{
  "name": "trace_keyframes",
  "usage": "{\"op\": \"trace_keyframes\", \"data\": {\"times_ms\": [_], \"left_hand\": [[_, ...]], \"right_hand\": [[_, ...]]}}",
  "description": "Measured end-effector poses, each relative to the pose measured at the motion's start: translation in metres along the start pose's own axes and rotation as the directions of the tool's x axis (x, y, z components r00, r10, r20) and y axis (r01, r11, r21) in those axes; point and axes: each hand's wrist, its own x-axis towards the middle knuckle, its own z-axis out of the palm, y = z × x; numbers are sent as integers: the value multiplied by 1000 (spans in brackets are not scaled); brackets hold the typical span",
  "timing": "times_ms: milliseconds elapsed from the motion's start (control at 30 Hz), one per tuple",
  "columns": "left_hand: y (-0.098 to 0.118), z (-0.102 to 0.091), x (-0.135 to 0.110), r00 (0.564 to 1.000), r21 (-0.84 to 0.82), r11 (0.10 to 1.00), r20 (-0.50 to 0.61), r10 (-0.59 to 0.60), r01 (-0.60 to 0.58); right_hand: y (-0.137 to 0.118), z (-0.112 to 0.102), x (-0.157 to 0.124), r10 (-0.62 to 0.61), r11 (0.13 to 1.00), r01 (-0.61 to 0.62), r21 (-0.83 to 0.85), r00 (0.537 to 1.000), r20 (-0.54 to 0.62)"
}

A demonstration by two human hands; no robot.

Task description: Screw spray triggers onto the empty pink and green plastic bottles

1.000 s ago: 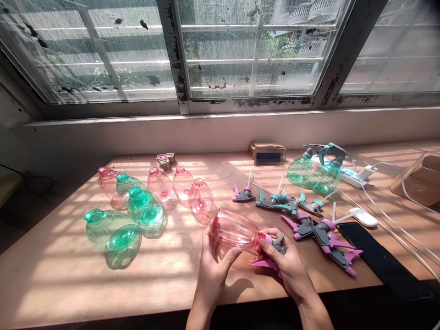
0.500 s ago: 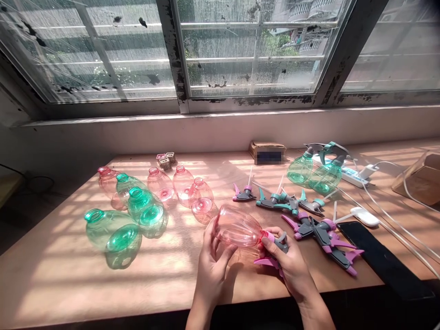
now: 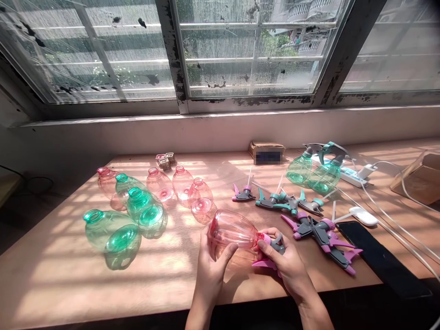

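My left hand (image 3: 211, 266) is wrapped round the body of a clear pink plastic bottle (image 3: 232, 229) held on its side above the wooden table (image 3: 68, 284). My right hand (image 3: 287, 266) grips a pink and grey trigger spray head (image 3: 273, 250) that sits on the bottle's neck. Just right of my hands lies a heap of several pink and grey spray heads (image 3: 323, 236). Teal and grey spray heads (image 3: 285, 201) lie behind them.
Several empty pink bottles (image 3: 182, 185) and green bottles (image 3: 137, 211) lie on the left half of the table. Two green bottles with heads fitted (image 3: 314, 172) stand at the back right, near a power strip (image 3: 350, 176), cables, a black phone (image 3: 381, 261) and a small cardboard box (image 3: 268, 151).
The pink bottle has turned slightly in my hands and my left fingers have shifted on its body. The spray head stays in my right hand at the neck.
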Motion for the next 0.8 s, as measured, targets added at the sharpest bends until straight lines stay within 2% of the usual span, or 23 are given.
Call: {"op": "trace_keyframes", "data": {"times_ms": [233, 633, 800], "left_hand": [[-2, 3, 0, 998, -2, 1000, 51, 22, -21], [2, 3, -1, 998, -14, 1000, -67, 0, -1], [3, 3, 1, 999, -42, 999, 52, -3, 6]], "right_hand": [[0, -2, 1, -6, 1000, 6, 6, 1000, -15], [-1, 2, -1, 23, 1000, -23, 3, 999, 27], [-1, 0, -1, 38, 999, -38, 9, 999, -10]]}}
